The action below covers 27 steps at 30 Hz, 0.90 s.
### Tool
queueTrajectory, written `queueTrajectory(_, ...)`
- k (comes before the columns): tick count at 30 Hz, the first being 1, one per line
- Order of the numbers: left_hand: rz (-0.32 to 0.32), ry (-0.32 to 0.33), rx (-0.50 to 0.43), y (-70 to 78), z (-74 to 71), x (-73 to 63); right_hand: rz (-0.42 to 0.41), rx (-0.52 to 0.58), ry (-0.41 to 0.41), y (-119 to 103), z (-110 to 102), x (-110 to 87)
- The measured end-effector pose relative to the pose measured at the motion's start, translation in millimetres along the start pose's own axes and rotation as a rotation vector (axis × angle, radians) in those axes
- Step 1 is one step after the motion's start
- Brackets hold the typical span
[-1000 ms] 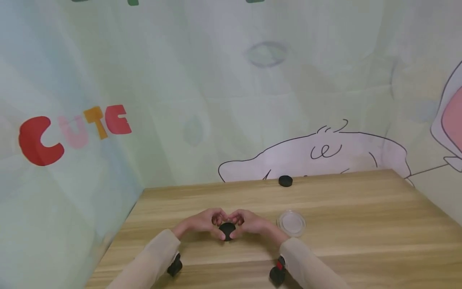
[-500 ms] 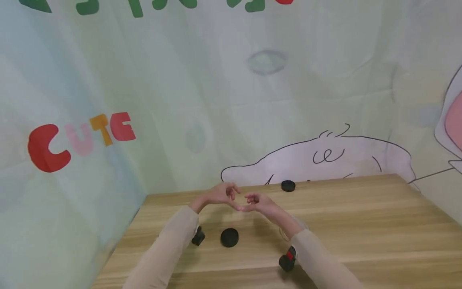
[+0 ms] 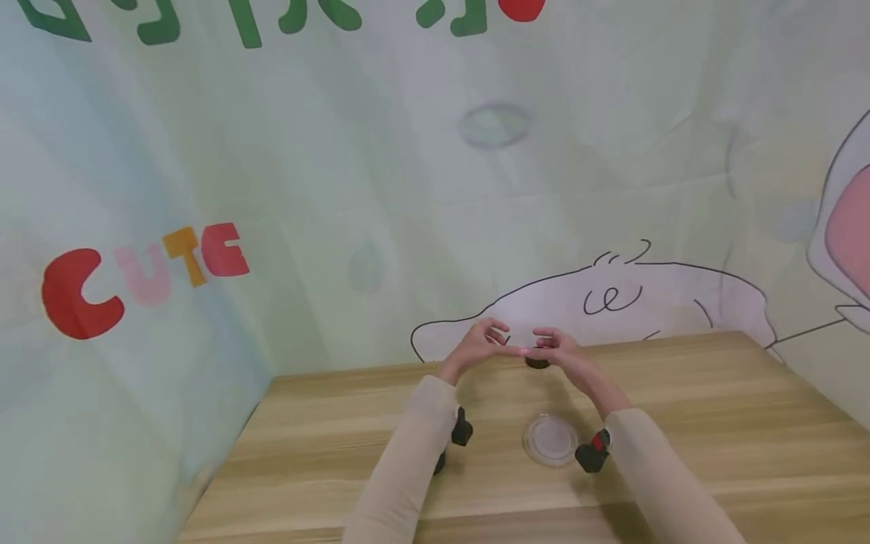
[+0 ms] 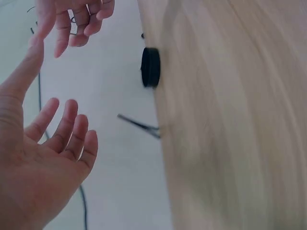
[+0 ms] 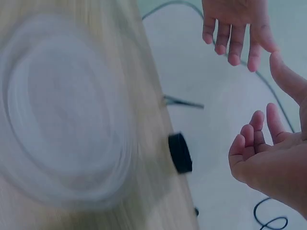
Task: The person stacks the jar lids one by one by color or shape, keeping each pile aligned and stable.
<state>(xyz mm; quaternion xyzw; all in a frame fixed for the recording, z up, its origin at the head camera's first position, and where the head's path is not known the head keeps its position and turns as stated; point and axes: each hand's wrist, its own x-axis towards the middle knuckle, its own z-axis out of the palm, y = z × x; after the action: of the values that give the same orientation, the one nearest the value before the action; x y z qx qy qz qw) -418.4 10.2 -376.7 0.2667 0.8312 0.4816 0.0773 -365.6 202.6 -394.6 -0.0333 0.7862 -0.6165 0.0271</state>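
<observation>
Above the table's far edge, my left hand point(image 3: 479, 344) and right hand point(image 3: 567, 357) hover with thumb tips touching. Their other fingers are loosely bent and apart, and neither hand holds anything. Just behind the thumbs, a low round black lid-like disc point(image 3: 538, 362) sits at the back edge; it also shows as a black disc point(image 4: 151, 67) in the left wrist view and a black disc point(image 5: 180, 153) in the right. A clear round plastic lid or shallow dish point(image 3: 551, 440) lies nearer, between my forearms. Another black disc point(image 3: 439, 463) is mostly hidden by my left sleeve.
The wooden table point(image 3: 680, 423) ends at a cloth backdrop point(image 3: 340, 227) with printed letters and cartoon outlines. A small black camera point(image 3: 462, 428) is strapped to my left wrist and another camera point(image 3: 593, 453) to my right.
Both hands have left the nearer black disc, rising and moving forward and right to the far black disc. Their thumbs still meet; the discs stay on the table.
</observation>
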Motion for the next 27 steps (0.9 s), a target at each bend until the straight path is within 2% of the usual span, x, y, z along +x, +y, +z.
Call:
queueTrajectory(4, -0.026, 0.104, -0.065, -7.6, 27.6, 10.3, 0.012, -0.023, 0.007, 13.7, -16.1, 2.7)
queueTrajectory(9, -0.073, 0.183, -0.125, -17.3, 50.8, 19.8, 0.055, -0.070, 0.025, 32.4, -30.6, 10.0)
queueTrajectory(14, -0.096, 0.216, -0.152, -32.2, 61.4, 21.7, 0.091, -0.089, 0.074, 51.4, -37.0, 16.7)
queueTrajectory(20, -0.124, 0.317, -0.154, -53.4, 67.4, 22.2, 0.079, -0.156, 0.075, 68.5, -31.9, 19.8)
queueTrajectory(23, -0.143, 0.323, -0.152, -54.4, 72.9, 25.6, 0.042, -0.186, 0.099, 71.1, -29.0, 23.8)
queueTrajectory(27, -0.151, 0.297, -0.038, -45.9, 84.1, 32.9, 0.011, -0.251, 0.148, 70.4, -29.2, 29.0)
